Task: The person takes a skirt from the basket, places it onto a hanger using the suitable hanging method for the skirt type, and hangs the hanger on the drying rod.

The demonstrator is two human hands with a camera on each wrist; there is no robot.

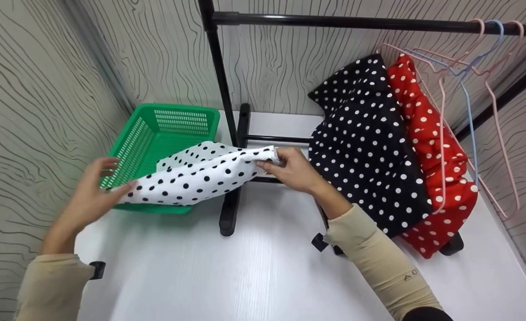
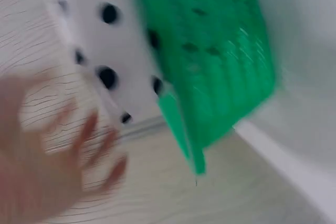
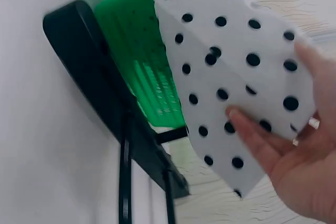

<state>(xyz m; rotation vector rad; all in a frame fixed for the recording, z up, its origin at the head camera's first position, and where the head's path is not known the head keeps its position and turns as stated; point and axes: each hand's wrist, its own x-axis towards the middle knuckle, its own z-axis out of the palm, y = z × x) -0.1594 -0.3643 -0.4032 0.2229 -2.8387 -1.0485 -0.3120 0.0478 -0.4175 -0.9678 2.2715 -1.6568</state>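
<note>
A white cloth with black dots [image 1: 205, 178] stretches across the front of a green plastic basket [image 1: 174, 109]. Its right end is pinched between the thumb and fingers of my right hand [image 1: 296, 171]; the right wrist view shows the dotted cloth [image 3: 226, 61] hanging beside that hand [image 3: 299, 166]. At the cloth's left end is my left hand [image 1: 91, 191], fingers spread and thumb near the fabric. The left wrist view, blurred, shows the left hand [image 2: 58, 166] apart from the cloth [image 2: 105, 51]. Part of the basket is hidden under the cloth.
A black metal rack [image 1: 334, 21] stands behind, its foot [image 1: 229, 214] right of the basket. Pink hangers [image 1: 506, 133] and a blue hanger [image 1: 470, 129] hang on its bar. A black dotted cloth [image 1: 365, 142] and a red dotted cloth [image 1: 437, 142] are at the right.
</note>
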